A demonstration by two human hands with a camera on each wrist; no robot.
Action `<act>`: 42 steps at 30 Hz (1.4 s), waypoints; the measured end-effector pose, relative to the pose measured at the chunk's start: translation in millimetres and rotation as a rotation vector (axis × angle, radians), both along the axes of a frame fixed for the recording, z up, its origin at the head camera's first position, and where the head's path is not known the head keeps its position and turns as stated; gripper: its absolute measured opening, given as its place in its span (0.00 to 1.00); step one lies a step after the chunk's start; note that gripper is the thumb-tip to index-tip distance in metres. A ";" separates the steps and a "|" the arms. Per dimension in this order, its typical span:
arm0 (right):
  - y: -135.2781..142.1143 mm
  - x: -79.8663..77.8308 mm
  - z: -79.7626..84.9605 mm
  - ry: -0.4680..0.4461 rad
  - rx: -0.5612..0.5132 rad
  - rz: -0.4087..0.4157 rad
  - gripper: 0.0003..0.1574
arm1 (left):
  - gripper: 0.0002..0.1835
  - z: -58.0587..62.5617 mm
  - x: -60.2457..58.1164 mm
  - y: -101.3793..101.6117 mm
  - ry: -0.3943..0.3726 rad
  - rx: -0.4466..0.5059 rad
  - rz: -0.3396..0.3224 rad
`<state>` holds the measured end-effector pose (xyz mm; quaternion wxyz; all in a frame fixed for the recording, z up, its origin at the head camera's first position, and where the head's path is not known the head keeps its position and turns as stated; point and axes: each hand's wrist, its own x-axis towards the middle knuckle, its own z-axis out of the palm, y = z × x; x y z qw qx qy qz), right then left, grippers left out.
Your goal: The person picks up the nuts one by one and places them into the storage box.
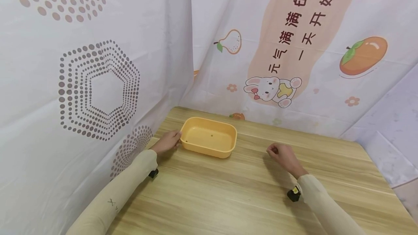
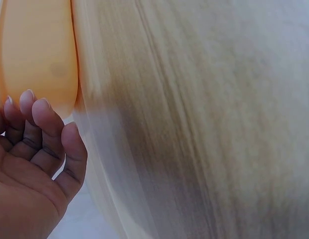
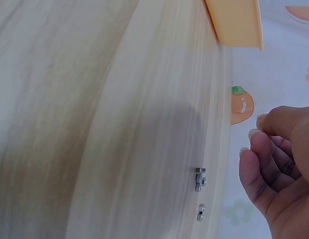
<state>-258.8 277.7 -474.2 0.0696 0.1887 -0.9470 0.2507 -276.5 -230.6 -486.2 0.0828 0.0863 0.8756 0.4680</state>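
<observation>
A yellow-orange plastic container [image 1: 209, 151] stands on the wooden table with two small specks on its floor. At its left end my left hand [image 1: 167, 142] grips the rim, fingers bent against the outer end wall [image 2: 37, 50] in the left wrist view. My right hand [image 1: 285, 158] hovers over the table to the right of the container. Its fingers [image 3: 255, 172] are curled, thumb and index tips together; I cannot tell whether anything small is between them. Several small silvery metal pieces, like nuts [image 3: 199, 183], lie on the table near this hand; the head view does not show them.
The wooden table [image 1: 209, 198] reaches back to a printed white curtain [image 1: 215, 82]. Another white curtain [image 1: 156, 64] hangs close along the left arm. A dark wrist device [image 1: 294, 194] sits under the right sleeve.
</observation>
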 end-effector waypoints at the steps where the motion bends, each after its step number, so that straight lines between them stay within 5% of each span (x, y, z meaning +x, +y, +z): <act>1: -0.8 0.4 0.8 0.000 -0.003 0.003 0.05 | 0.19 -0.2 0.0 -0.3 -0.002 0.000 0.001; 42: -25.4 -5.3 6.5 -0.030 -0.010 0.026 0.06 | 0.18 -1.8 -1.4 -0.4 -0.015 0.021 0.003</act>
